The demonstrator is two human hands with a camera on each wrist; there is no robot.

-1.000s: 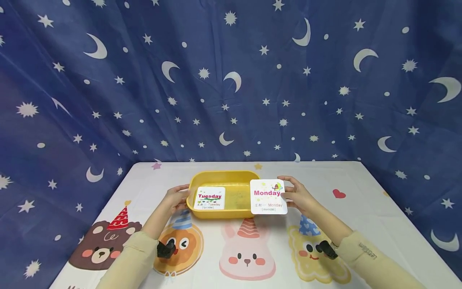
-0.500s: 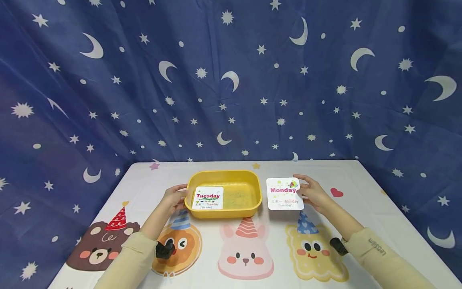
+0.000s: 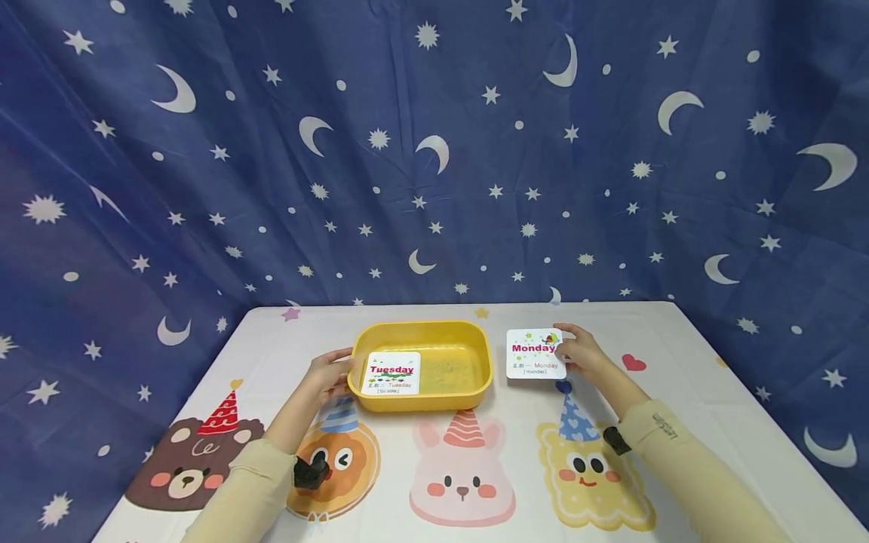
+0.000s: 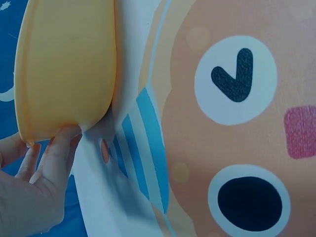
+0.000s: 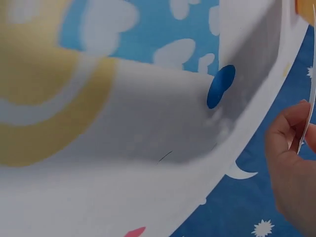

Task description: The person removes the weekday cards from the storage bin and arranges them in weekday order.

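A yellow plastic tray [image 3: 434,403] stands on the table in the head view, with a white Tuesday card [image 3: 391,373] lying in its left part. My left hand [image 3: 329,377] holds the tray's left end; in the left wrist view the fingers [image 4: 63,148] lie against the end wall just under the rim. To the right of the tray, my right hand [image 3: 581,351] pinches a square Monday card [image 3: 535,354] by its right edge, printed face up and a shadow under it. The right wrist view shows that card [image 5: 312,74] edge-on between thumb and fingers.
The white tablecloth [image 3: 706,422] has printed cartoon animals and party hats. Behind and at the sides hangs a dark blue curtain [image 3: 380,241] with moons and stars. A black strap piece [image 3: 311,473] sits near the left sleeve.
My right hand has carried the Monday card from over the tray's right rim out to the right, then slightly farther back. My left hand stays at the tray's left end.
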